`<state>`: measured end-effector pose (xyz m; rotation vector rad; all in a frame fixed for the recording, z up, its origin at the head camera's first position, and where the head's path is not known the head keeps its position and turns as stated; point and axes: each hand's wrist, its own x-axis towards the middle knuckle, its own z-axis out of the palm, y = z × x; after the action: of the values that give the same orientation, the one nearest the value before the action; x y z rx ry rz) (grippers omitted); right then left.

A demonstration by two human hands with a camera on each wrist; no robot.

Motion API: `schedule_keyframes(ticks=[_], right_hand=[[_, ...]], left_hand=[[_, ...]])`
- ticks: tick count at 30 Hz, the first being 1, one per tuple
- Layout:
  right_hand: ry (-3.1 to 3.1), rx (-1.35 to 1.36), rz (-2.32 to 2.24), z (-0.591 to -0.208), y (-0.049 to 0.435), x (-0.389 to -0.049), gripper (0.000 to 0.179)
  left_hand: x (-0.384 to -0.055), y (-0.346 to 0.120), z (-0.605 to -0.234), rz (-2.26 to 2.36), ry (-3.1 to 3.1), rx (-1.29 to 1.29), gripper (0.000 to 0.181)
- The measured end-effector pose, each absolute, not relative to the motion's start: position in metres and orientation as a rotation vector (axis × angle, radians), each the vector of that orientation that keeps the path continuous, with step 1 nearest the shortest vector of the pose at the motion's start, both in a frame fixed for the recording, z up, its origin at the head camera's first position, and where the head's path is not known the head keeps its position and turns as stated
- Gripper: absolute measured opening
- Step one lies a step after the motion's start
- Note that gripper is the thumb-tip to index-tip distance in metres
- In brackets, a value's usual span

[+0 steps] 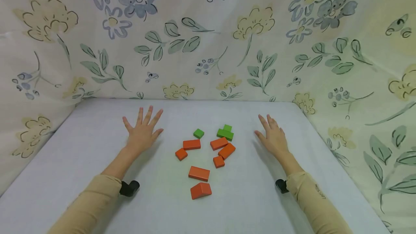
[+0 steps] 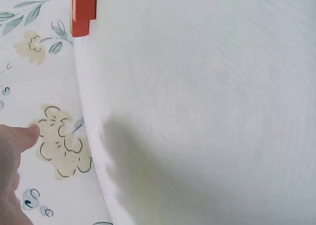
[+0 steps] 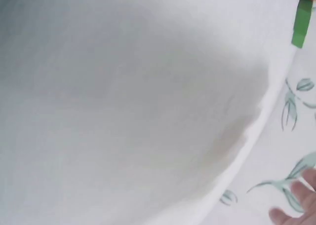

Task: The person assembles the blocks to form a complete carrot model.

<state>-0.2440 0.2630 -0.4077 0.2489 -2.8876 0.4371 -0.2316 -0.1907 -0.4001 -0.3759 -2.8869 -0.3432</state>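
Observation:
My left hand (image 1: 141, 133) is held over the left part of the table with its fingers spread and nothing in it. On the right, my right hand (image 1: 273, 138) hovers with fingers extended, likewise holding nothing. Between them lie several orange-red blocks, among them a rectangular one (image 1: 199, 173), a small cube (image 1: 219, 161) and a wedge-topped block (image 1: 200, 190). Farther back are a green cube (image 1: 198, 133) and a green rectangular block (image 1: 225, 134) with another small green piece (image 1: 227, 128) behind it. The right wrist view catches a green block (image 3: 302, 22) at its upper edge.
A white table (image 1: 156, 205) carries all the blocks. Floral cloth (image 1: 208, 64) hangs behind it and along both sides. Each wrist bears a small black camera, one on the left (image 1: 130, 188) and one on the right (image 1: 281, 186).

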Motion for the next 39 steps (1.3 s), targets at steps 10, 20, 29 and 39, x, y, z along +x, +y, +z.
schedule_keyframes(ticks=[10,20,29,39], right_hand=[[-2.876,0.142,1.129,-0.399,0.225,-0.24,0.028],[-3.079,0.154,1.498,-0.397,0.189,-0.235,0.032],[-3.083,0.169,1.333,-0.411,0.171,-0.234,0.032],[-3.092,0.104,1.266,-0.411,0.158,-0.236,0.041]], left_hand=[[-0.238,-0.142,-0.408,-0.743,-2.925,-1.009,0.038],[-0.246,-0.126,-0.416,-1.137,-3.124,-0.849,0.037],[-0.241,-0.117,-0.415,-1.151,-3.203,-0.924,0.054],[-0.25,-0.117,-0.415,-1.352,-3.258,-0.986,0.072]])
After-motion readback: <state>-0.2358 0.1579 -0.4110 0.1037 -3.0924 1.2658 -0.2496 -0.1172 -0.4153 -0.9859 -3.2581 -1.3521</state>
